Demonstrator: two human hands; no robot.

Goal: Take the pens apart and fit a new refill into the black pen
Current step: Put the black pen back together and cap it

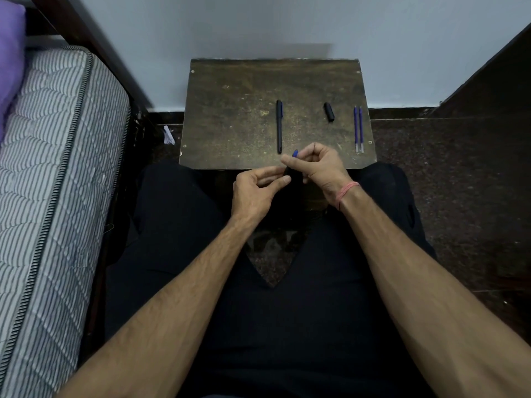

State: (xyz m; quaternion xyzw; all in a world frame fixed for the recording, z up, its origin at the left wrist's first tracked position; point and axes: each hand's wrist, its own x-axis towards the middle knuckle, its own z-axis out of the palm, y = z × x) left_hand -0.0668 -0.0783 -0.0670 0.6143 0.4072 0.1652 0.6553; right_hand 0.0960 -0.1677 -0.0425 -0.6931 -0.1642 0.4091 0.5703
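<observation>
Both hands meet over the near edge of a small dark wooden table [230, 90]. My right hand [319, 165] pinches a small blue-tipped pen part [295, 153] between thumb and fingers. My left hand [255, 188] grips a black pen piece [287, 171], mostly hidden by the fingers. A whole black pen [279, 126] lies lengthwise on the table's middle. A black cap [329, 111] rests to its right. Two blue refills [358, 129] lie side by side near the right edge.
A striped mattress [51, 168] with a purple pillow [10, 53] runs along the left. A pale wall stands behind the table. My dark-trousered legs [178, 225] flank the table's near edge. A dark speckled floor [445, 173] lies to the right.
</observation>
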